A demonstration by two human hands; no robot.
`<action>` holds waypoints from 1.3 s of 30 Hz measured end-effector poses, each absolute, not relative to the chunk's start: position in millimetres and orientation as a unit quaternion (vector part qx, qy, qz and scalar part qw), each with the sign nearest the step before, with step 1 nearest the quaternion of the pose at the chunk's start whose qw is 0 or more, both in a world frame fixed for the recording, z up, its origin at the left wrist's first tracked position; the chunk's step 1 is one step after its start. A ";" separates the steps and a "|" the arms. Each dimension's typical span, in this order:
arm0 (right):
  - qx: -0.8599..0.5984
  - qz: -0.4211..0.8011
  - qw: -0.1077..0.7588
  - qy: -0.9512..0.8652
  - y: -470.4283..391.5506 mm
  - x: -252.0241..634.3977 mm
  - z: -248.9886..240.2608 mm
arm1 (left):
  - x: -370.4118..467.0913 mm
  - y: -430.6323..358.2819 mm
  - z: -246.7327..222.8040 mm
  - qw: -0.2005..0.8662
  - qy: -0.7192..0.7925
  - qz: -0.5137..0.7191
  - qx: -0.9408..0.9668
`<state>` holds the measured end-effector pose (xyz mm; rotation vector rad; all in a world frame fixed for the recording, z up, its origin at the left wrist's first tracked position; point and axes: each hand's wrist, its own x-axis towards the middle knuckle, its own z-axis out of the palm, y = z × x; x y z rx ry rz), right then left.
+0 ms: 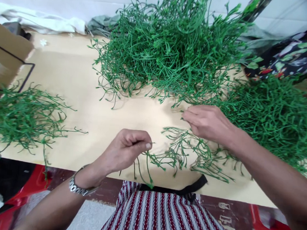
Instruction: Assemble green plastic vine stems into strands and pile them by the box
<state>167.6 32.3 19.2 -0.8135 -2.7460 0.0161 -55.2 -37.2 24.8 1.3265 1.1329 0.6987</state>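
In the head view, the only one, the left grip (125, 150) has thumb and forefinger clamped on a few held stems (147, 167), thin and green, which hang below it towards the near edge of the worktop (86, 88). The right grip (208, 123), farther from the body, has its fingers drawn together; small ends show at the fingertips, but whether it is clamped on them I cannot tell.

Just to the right of the left grip, and on the near side of the right one, lies a loose spread of stems (178, 150). Beyond both grips rises the big heap (174, 49); to the right of the right grip is another dense heap (277, 121), partly covered by the forearm. Well to the left of the left grip sits a smaller pile (22, 119), some strands drooping over the edge. Past that pile stands a cardboard box (5, 36). A metal watch (77, 186) circles the wrist behind the left grip. Patterned floral fabric (293, 57) lies beyond the right-hand heap.
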 end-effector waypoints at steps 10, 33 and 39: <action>-0.327 0.598 0.191 -0.707 8.7 119.6 3.5 | -39.6 -26.8 22.8 0.601 0.493 0.412 0.475; -0.329 0.334 0.250 -0.847 -3.4 128.0 10.7 | -42.7 -26.3 21.0 0.466 0.538 0.239 0.660; -0.276 0.249 0.232 -0.899 0.3 131.8 11.9 | -43.3 -26.0 21.6 0.448 0.526 0.223 0.687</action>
